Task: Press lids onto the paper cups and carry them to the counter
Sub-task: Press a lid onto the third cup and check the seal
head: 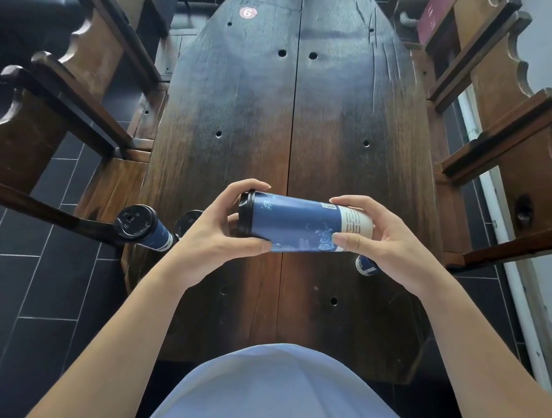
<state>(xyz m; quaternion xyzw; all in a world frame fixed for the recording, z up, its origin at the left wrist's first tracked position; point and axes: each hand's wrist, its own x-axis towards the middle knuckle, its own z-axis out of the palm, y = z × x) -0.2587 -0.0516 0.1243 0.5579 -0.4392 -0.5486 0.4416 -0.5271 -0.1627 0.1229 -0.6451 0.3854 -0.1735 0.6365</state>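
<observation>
Left hand (221, 234): closed around the black lid (245, 213) end of a blue paper cup (303, 225). Right hand (379, 242): gripping the cup's white base end. Cup: held sideways above the dark wooden table (326, 129). Two lidded cups (143, 226) on table at left, one partly hidden.

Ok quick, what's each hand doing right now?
Left hand: closed on the lid end of the blue paper cup, held sideways.
Right hand: closed on its base end.
</observation>
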